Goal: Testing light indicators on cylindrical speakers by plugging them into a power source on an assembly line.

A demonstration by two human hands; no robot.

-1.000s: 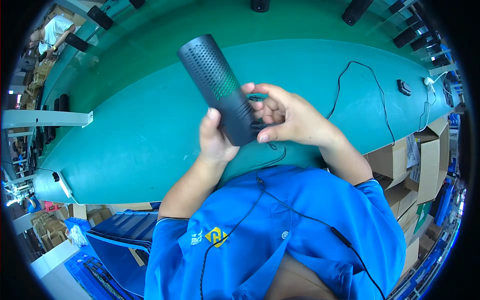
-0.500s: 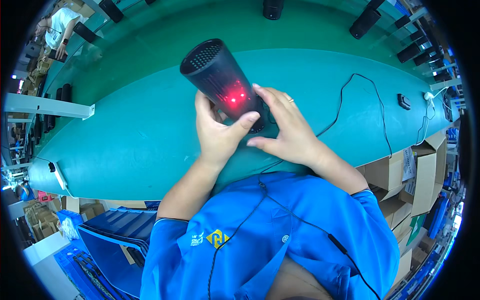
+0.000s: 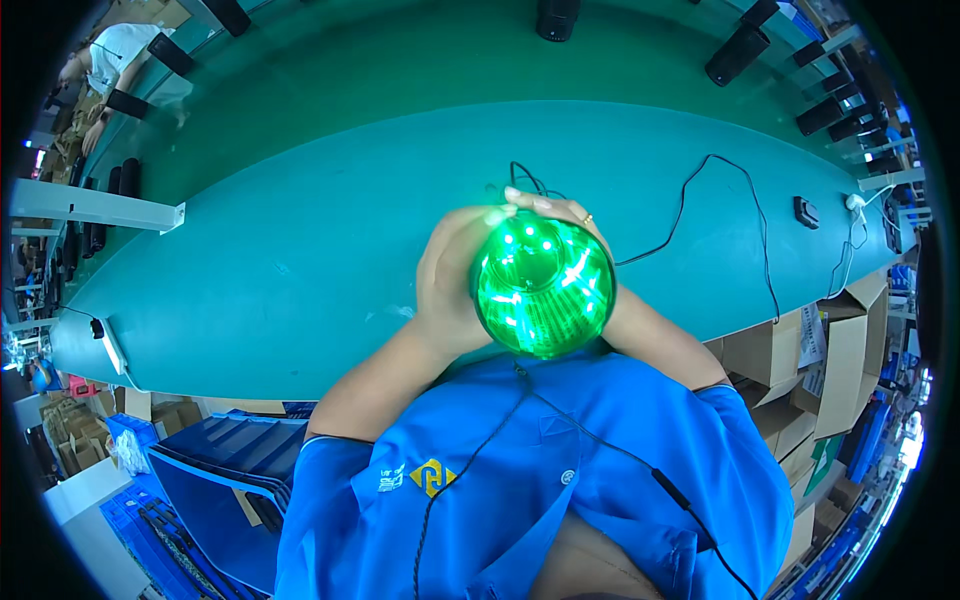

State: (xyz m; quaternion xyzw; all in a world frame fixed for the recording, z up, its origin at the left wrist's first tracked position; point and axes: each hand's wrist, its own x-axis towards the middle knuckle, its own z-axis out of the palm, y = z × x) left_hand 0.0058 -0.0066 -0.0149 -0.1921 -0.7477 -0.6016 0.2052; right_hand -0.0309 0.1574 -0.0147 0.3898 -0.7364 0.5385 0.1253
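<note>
A black light-up cylinder (image 3: pixel 545 290) is held between both hands in front of my chest, its round end turned up toward me. Bright green light with several white spots glows inside that end. My left hand (image 3: pixel 448 280) wraps the cylinder's left side, fingers curled round toward the far side. My right hand (image 3: pixel 565 208) grips it from the far right, a ring on one finger; the cylinder hides much of that palm. Just beyond the fingers lies a loop of black cable (image 3: pixel 516 178) on the green table (image 3: pixel 280 290).
Black cylinders (image 3: pixel 738 54) stand along the far side of the table. A black cable (image 3: pixel 684 190) and a small black box (image 3: pixel 806 212) lie to the right. Cardboard boxes (image 3: pixel 840 370) and blue crates (image 3: pixel 215 500) flank me. A co-worker (image 3: pixel 118 55) is at the far left.
The cylinder has tipped so its end faces up at me and come closer to my chest. Its light has gone from red to green. Both hands now wrap round it; the right hand was more spread.
</note>
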